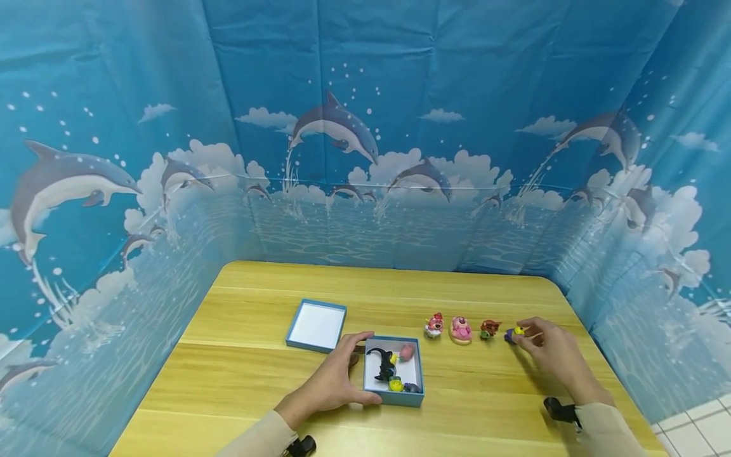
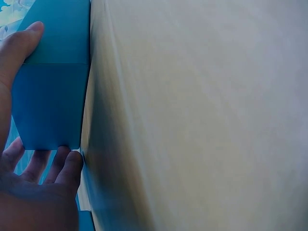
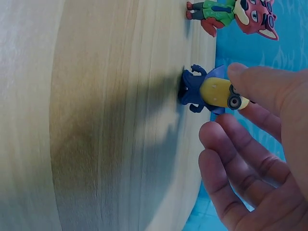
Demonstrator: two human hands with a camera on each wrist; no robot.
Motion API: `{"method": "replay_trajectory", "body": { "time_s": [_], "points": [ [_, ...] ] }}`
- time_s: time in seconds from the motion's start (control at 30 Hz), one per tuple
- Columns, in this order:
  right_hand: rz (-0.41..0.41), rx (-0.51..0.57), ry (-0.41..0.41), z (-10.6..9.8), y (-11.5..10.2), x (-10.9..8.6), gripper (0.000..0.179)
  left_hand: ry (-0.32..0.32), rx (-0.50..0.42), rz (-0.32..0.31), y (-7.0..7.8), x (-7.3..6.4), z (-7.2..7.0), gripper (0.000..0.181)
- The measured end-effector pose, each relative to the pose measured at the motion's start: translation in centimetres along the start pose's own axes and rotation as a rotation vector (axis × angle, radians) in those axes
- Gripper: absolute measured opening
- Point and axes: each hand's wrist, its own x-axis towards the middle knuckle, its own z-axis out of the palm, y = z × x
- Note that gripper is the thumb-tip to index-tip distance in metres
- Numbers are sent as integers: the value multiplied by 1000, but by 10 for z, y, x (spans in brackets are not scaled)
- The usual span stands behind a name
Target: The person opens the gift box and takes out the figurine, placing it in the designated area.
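My left hand [image 1: 334, 379] grips an open blue box [image 1: 395, 398] from its left side, thumb at the near wall and fingers at the far wall. Inside the box lie several small figures, among them a black-and-white orca [image 1: 386, 367], a pink one [image 1: 406, 353] and a yellow one with a green top [image 1: 396, 384]. At the right of the table, my right hand [image 1: 556, 354] pinches a yellow one-eyed minion figure [image 3: 215, 92] in blue by its head. The minion stands upright on the tabletop in the right wrist view.
Left of the minion stand a fox figure [image 1: 489, 329] in green, a pink bear figure [image 1: 460, 330] and a red-and-white figure [image 1: 434, 325], in a row. A blue-edged lid [image 1: 316, 325], white inside up, lies behind the left hand. Dolphin-print curtains [image 1: 394, 228] enclose the wooden table [image 1: 228, 355].
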Motion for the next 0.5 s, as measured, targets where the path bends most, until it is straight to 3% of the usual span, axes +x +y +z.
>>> {"method": "replay_trajectory", "body": {
  "time_s": [0.27,0.5],
  "points": [
    [6,-5,22,-7,-5,-2,41,2,-2,6,1,1,-2,128],
    [-20,-27,83,-11,-17,-6,41,-2,49,4,1,0,-1,130]
  ]
}}
